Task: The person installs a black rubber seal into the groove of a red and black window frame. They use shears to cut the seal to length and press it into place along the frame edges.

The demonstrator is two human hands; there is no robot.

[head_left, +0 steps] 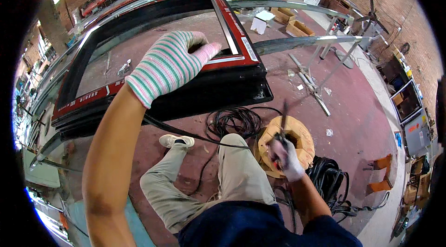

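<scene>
A black window frame [186, 100] with red film strips lies across metal rails in front of me. My left hand [169, 61], in a pink, green and white striped glove, grips its near side by the right corner, thumb toward the inner edge; the fingertips are partly hidden. From under the left forearm, a black rubber strip [200, 136] crosses to my knee. Low on the right, my gloved right hand [285, 156] is closed round a dark tool [284, 119] with a long narrow tip and some red at the grip. Motion blurs it, so its kind is unclear.
Below the right hand stands a tan spool-like roll [302, 138]. Coils of black strip lie beside it [237, 121] and at its right [327, 177]. Metal rails [297, 42] reach right, near loose bars [310, 84], open cardboard boxes [297, 29] and a standing fan [371, 15].
</scene>
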